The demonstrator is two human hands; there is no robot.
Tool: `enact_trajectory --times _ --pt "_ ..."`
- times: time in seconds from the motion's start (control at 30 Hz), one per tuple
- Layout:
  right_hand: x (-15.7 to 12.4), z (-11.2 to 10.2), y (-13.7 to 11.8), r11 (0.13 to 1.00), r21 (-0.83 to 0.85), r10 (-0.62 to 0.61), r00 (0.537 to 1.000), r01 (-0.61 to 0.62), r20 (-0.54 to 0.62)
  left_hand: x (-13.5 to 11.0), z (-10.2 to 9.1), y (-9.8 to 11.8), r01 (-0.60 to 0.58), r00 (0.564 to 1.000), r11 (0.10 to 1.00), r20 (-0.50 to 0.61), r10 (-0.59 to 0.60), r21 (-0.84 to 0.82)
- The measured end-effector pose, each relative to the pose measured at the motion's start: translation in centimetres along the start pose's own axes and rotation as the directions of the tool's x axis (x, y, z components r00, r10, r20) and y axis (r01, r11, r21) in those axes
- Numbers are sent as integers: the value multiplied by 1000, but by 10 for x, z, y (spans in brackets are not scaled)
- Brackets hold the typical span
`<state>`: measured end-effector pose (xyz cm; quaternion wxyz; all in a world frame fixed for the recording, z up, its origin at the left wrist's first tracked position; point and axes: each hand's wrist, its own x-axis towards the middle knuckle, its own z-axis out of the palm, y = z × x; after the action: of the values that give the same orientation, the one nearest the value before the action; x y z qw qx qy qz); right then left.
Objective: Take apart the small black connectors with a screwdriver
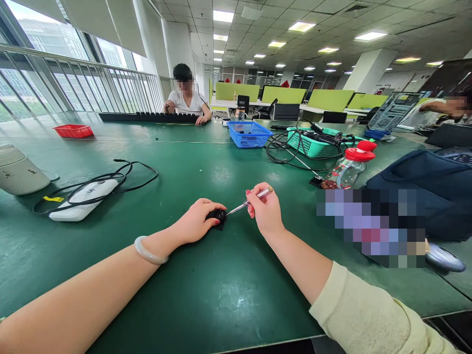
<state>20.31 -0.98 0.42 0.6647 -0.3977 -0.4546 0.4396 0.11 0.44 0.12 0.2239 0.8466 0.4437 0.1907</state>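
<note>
My left hand (195,220) is closed on a small black part (220,216) with a flat base, pressed to the green table (228,290). Part of that piece is hidden under my fingers. In my right hand (265,209) a screwdriver (241,206) with a shiny, partly clear handle is pinched between thumb and fingers. It slants down to the left, and its tip reaches the black part's right side; whether it touches cannot be made out.
A white power bank (84,199) with a black cable lies left, near a pale flask (20,169). Beyond are a red tray (73,131), a blue basket (250,134) and a green basket (313,145) with cables. Right stand a red-lidded bottle (344,169) and dark bag (416,191). A person (188,101) sits opposite.
</note>
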Motion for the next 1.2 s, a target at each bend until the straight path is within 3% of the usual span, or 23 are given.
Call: enact_trajectory --times 0.17,0.37,0.57,0.9,1.2 --pt "3 -2 5 998 52 43 999 -43 -7 0 0 -1 23 1000 1000 -1 -23 -9" --pt "9 -3 8 959 203 212 976 -197 -55 1 0 -2 24 1000 1000 2 -24 -8" --pt "10 -5 12 926 276 285 956 -257 -68 0 -1 1 36 999 999 -2 -36 -10" --pt "8 -3 10 925 293 277 956 -240 -91 0 1 -1 60 997 998 -35 -62 -33" --pt "6 -3 7 932 288 253 964 -219 -86 0 1 -1 93 996 995 -1 -94 -43"
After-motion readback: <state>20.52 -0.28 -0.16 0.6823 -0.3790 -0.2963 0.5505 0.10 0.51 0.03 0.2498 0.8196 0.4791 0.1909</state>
